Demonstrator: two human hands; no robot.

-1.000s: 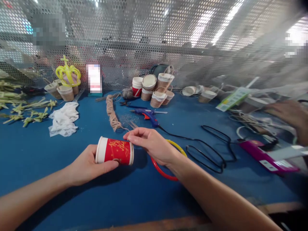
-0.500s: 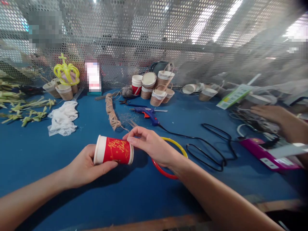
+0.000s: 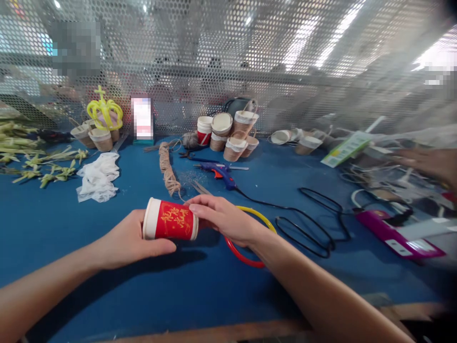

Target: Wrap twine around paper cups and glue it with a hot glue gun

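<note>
Blue tabletop (image 3: 107, 295) below a mesh screen: 1 red paper cup (image 3: 170, 220) is held sideways just above it. The left hand (image 3: 128, 240) wraps its grip round the cup's side, and the right hand (image 3: 223, 219) pinches the base end. Twine (image 3: 167, 169) trails just behind, with a glue gun (image 3: 217, 170) beyond.

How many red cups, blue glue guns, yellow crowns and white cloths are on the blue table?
Red cups: 2, the held cup and the back cup by the mesh
Blue glue gun: 1
Yellow crown: 1
White cloth: 1
Total: 5
</note>
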